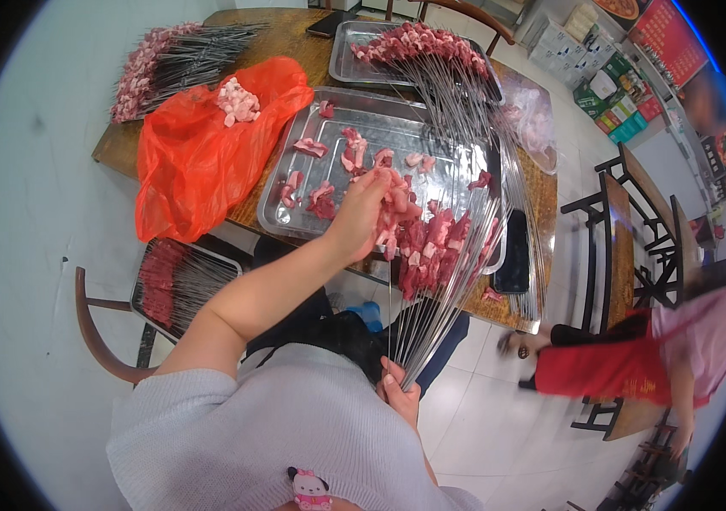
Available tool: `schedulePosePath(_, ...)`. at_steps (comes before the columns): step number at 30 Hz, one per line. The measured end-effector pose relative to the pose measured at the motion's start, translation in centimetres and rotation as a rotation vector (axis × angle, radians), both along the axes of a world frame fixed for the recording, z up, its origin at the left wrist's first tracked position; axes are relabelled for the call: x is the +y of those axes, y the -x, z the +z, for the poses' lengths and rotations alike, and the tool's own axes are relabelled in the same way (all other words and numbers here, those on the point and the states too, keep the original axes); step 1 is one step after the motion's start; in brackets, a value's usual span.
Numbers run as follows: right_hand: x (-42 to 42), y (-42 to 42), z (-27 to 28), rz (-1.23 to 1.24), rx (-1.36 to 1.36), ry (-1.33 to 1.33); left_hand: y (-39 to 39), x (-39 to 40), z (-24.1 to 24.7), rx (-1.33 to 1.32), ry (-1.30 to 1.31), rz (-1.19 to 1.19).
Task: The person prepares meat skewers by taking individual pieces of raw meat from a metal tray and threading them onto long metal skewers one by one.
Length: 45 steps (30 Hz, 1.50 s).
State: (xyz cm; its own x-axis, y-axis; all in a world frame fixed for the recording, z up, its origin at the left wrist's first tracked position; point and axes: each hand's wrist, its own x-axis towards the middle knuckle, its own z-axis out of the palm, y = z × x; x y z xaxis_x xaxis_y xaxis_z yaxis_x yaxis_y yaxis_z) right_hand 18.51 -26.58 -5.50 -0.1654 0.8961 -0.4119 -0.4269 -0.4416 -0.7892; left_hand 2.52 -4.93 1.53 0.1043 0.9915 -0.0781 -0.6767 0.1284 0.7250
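My left hand (363, 214) reaches over the large metal tray (273, 191), its fingers closed around raw meat pieces (398, 207). One thin skewer stands below it, its upper end at the meat under my fingers. Close to my torso, my right hand (401, 393) grips the lower ends of a fanned bundle of metal skewers (433, 326). Several of these carry red and pale meat chunks (436, 249) at their upper ends, over the tray's near edge. Loose meat pieces (321, 199) lie scattered in the tray. How my left fingertips meet the skewer is partly hidden.
A red plastic bag (203, 160) with pale fat cubes (238, 102) lies left. Loaded skewers (152, 70) are piled behind it, more on a back tray (344, 54) and a lower left tray (235, 265). A phone (512, 255) lies right. A person in a red apron (599, 373) bends beside benches.
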Motion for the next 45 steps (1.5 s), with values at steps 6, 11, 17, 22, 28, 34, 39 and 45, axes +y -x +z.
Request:
schedulePosePath(6,0.0,0.0,0.0,0.009,-0.065,-0.019,-1.0,-2.0,-0.7,-0.079,0.133,0.015)
schedulePosePath(11,0.1,0.3,-0.1,0.008,-0.125,-0.07,-1.4,-2.9,-0.3,-0.227,0.166,-0.023)
schedulePosePath(17,-0.4,0.4,-0.2,-0.061,-0.138,-0.034,-1.4,-4.9,-1.0,-0.071,0.108,-0.025)
schedulePosePath(22,-1.3,-0.2,-0.1,-0.124,-0.066,-0.186,2.6,0.4,-2.3,0.927,-0.396,0.034)
schedulePosePath(28,-1.1,-1.1,0.2,-0.184,-0.447,-0.445,1.9,3.7,-1.5,1.566,-0.863,-0.306)
schedulePosePath(34,-0.9,-1.7,0.7,-0.255,-0.611,-0.427,1.9,8.8,-3.3,1.887,-0.849,0.011)
schedulePosePath(39,-0.7,-2.1,0.8,-0.159,-0.65,-0.482,2.3,6.3,-1.2,1.662,-0.902,-0.348)
schedulePosePath(45,-0.1,-2.3,1.6,-0.125,-0.798,-0.459,5.3,6.6,-1.8,1.766,-0.802,-0.289)
